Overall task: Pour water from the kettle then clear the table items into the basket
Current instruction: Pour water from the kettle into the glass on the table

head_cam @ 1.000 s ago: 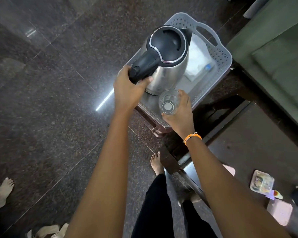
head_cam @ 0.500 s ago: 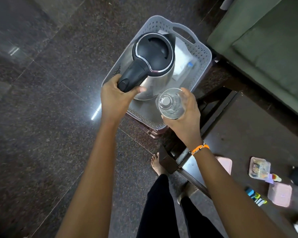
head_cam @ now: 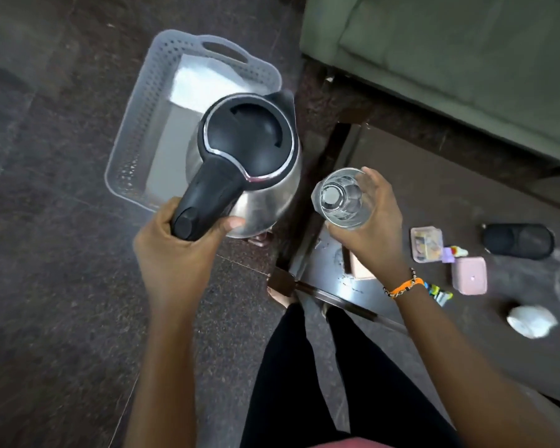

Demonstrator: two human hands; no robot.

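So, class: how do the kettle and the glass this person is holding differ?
The kettle is opaque steel with a black lid and handle; the glass is clear, so its base shows through. The kettle is much bigger. The left hand grips the kettle by its handle; the right hand wraps the glass's side. Both are held up, roughly upright.

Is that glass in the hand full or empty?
Empty, it seems: looking down into the glass in the right hand, its base shows clearly and no waterline is visible.
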